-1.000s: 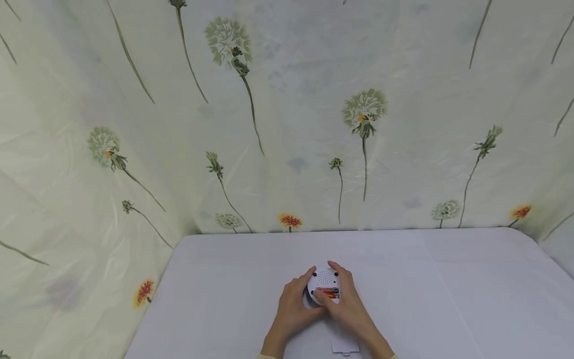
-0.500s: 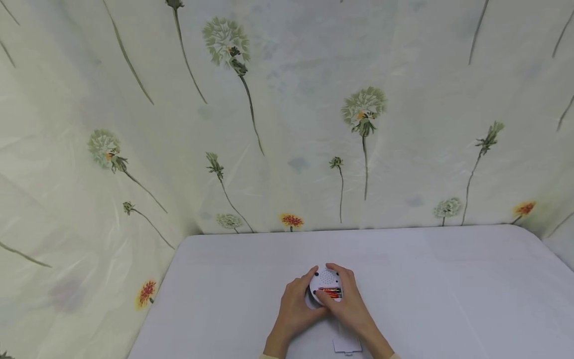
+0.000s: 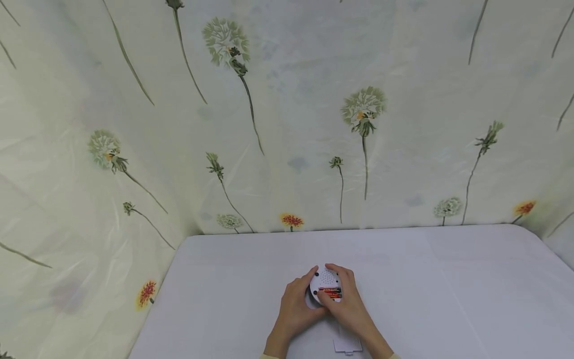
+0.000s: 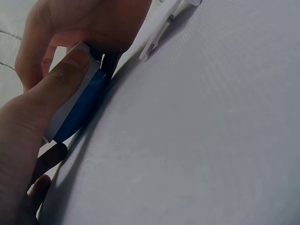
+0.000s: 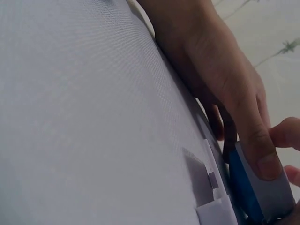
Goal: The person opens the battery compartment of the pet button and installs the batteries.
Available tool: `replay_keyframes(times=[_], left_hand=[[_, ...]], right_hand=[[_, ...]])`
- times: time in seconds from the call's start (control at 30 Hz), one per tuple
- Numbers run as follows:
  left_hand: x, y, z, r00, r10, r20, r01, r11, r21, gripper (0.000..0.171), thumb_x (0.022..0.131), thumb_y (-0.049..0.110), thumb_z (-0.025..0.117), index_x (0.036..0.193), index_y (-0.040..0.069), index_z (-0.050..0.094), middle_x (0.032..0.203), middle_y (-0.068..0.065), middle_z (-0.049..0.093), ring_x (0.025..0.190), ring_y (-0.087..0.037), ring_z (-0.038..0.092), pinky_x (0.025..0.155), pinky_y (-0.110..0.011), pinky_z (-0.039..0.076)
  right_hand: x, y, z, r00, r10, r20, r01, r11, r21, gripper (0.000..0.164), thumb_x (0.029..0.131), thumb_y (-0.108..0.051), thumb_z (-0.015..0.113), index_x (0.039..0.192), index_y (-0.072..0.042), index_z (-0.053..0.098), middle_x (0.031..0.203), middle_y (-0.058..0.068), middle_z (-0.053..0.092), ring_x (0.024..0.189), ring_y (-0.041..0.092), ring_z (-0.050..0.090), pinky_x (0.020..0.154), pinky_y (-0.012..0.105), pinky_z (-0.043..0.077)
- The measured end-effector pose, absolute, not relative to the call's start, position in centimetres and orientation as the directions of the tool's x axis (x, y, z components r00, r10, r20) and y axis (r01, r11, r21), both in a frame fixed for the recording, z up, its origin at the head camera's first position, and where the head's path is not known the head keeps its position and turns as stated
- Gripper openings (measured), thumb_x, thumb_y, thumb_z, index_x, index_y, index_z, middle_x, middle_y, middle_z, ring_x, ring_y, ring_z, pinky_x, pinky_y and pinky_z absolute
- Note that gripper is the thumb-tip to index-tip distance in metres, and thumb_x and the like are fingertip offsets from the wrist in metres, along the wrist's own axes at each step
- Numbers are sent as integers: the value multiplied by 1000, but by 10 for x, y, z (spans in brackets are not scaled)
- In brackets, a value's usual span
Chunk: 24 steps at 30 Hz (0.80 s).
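A round white device [image 3: 327, 277] lies between both hands, its underside facing up with small speaker holes and dark feet. Orange-red batteries [image 3: 334, 291] fill its open compartment. My left hand [image 3: 296, 305] grips the left side, fingers around the rim and thumb along the near edge. From the right, my right hand [image 3: 353, 305] holds the rim, its thumb over the underside beside the batteries. The left wrist view shows the device's blue lower part [image 4: 80, 112]; in the right wrist view, the right thumb [image 5: 268, 165] presses its white side.
A flat white cover [image 3: 347, 345] with a small tab lies on the white-covered table [image 3: 224, 289], near my right forearm. Behind the table's far edge hangs a curtain [image 3: 287, 124] printed with dandelions.
The camera view shifts slightly. Both hands keep their hold on the device, and the right thumb moves slightly at the batteries' edge.
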State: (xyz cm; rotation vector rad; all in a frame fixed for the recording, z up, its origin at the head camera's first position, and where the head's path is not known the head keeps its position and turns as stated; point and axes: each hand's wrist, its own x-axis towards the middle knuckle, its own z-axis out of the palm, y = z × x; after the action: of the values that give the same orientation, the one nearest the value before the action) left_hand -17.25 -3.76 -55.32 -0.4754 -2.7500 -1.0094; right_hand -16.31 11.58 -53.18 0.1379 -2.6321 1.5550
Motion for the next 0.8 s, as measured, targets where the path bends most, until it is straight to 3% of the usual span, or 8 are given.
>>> replay_keyframes(times=[0.8], left_hand=[[-172, -39, -553, -915, 259, 310, 399, 701, 591, 89, 66, 51, 80, 143, 26, 42, 123, 3, 64, 104, -14, 58, 88, -36, 47]], right_hand=[[-161, 120, -533, -985, -84, 151, -173, 455, -874, 65, 80, -26, 74, 137, -22, 43, 137, 7, 34, 126, 28, 40, 104, 54, 31]])
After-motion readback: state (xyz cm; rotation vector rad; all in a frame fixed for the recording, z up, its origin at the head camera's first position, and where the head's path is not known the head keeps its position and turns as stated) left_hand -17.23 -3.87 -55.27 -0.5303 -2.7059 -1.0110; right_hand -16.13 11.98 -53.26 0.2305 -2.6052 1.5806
